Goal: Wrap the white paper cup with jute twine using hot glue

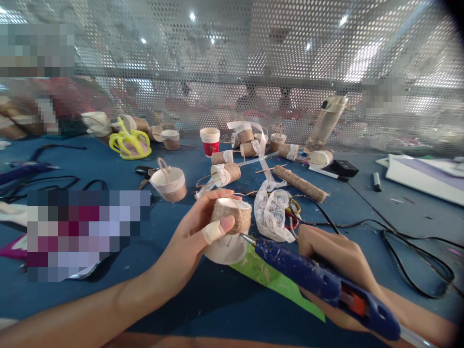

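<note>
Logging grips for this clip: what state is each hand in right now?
Left hand: closed around a partly twine-wrapped cup.
Right hand: closed around a blue glue gun.

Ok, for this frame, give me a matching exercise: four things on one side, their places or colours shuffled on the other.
1. Glue gun
2. Nearest cup
3. Lace bundle
4. Crown-shaped piece

A. Yellow
B. In the left hand
C. White, on the blue table
D. In the right hand

Pairs: 1-D, 2-B, 3-C, 4-A

One head-worn camera looks forward and down, close over the blue table [217, 314].
</note>
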A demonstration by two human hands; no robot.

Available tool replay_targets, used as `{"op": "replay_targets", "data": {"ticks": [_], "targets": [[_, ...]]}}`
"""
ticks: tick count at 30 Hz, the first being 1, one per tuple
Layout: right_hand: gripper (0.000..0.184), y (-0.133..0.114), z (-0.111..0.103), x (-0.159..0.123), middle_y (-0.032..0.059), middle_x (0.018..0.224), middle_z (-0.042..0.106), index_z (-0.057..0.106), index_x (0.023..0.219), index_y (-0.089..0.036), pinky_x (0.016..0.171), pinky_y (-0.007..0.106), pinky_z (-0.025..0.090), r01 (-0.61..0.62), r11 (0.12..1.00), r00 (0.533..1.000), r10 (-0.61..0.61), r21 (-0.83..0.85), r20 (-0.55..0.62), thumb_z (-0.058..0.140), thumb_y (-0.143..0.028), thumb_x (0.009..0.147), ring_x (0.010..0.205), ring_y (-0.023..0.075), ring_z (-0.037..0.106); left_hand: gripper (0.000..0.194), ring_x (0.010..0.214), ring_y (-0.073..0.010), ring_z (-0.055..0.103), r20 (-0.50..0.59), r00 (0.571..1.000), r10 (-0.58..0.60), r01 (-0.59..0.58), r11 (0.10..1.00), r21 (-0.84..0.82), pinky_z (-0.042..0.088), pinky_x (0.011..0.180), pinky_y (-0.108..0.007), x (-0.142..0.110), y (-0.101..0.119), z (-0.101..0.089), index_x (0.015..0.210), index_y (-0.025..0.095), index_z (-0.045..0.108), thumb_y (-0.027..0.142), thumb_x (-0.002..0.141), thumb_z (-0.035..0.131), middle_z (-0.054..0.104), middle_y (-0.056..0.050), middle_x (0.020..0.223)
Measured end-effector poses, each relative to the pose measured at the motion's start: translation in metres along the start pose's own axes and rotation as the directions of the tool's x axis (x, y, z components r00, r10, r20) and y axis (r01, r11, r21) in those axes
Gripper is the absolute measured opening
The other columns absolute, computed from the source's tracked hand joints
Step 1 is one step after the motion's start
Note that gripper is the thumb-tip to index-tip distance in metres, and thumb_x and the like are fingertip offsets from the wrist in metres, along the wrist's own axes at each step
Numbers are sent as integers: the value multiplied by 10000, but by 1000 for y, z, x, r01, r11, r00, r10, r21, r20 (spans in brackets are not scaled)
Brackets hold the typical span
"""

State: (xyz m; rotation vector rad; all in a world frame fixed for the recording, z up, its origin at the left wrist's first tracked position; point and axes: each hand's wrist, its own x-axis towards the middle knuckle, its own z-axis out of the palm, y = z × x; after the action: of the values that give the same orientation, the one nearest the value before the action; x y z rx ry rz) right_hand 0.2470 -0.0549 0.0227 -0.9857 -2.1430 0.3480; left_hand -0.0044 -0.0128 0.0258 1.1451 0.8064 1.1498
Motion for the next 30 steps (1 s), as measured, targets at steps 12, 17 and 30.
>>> {"op": "replay_targets", "data": {"ticks": [12, 17, 30], "targets": [[301, 12, 0, 0, -75, 656, 421, 375, 750, -248, 486, 248, 275, -70, 988, 998, 69, 137, 16, 658, -175, 677, 534, 108, 330, 299, 1061, -233, 674, -35, 999, -19, 14, 991, -132, 516, 789, -268, 2, 4, 4, 1134, 270, 705, 358, 848, 706, 753, -34, 1146], [236, 9, -5, 2, -60, 625, 448, 413, 711, -244, 494, 266, 315, -122, 972, 992, 128, 200, -17, 625, -174, 788, 517, 115, 397, 306, 985, -214, 687, -99, 992, -84, 67, 983, -168, 519, 790, -266, 3, 6, 5, 1100, 261, 718, 362, 811, 725, 759, -29, 1095], [285, -3, 4, 12, -12, 1181, 704, 536, 832, -291, 959, 382, 530, -88, 921, 979, 149, 380, -137, 666, -42, 786, 1147, 261, 646, 386, 1112, -271, 650, 494, 794, -355, 372, 926, 67, 477, 931, -384, -5, 0, 7, 1233, 291, 628, 402, 872, 707, 697, -67, 1199]]}}
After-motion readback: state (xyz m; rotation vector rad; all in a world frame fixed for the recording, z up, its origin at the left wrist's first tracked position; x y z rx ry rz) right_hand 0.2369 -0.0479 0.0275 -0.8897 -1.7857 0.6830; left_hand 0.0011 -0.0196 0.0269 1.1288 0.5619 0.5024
